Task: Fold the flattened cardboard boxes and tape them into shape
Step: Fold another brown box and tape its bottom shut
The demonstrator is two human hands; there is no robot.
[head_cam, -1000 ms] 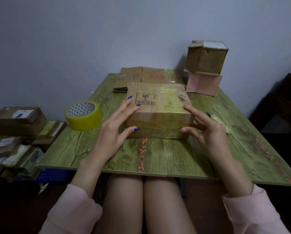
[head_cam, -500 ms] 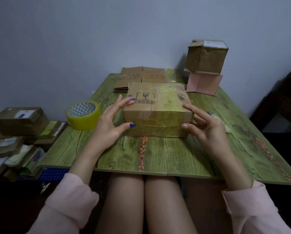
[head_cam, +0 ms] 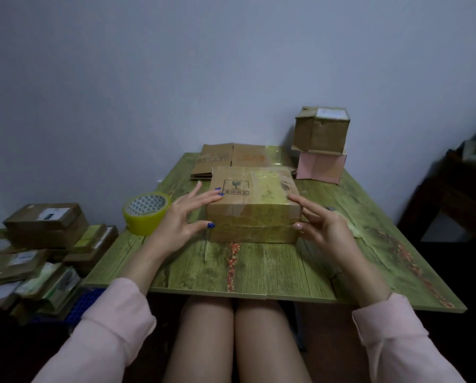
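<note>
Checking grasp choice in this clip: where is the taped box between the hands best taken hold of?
By its left and right end walls, one hand from each side: the taped box lies flat, closed, likely too wide for one hand.

Three made-up boxes were counted: one taped box (head_cam: 253, 205), one brown box (head_cam: 321, 131), one pink box (head_cam: 321, 167). One tape roll (head_cam: 145, 214) and two hands, left hand (head_cam: 181, 219) and right hand (head_cam: 328, 228), were counted.

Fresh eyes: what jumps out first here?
The taped brown cardboard box centred on the green wood-grain table, left hand and right hand touching its sides with straight fingers. Then the yellow packing-tape roll to its left, and a brown carton atop a pink box at the far right.
</note>
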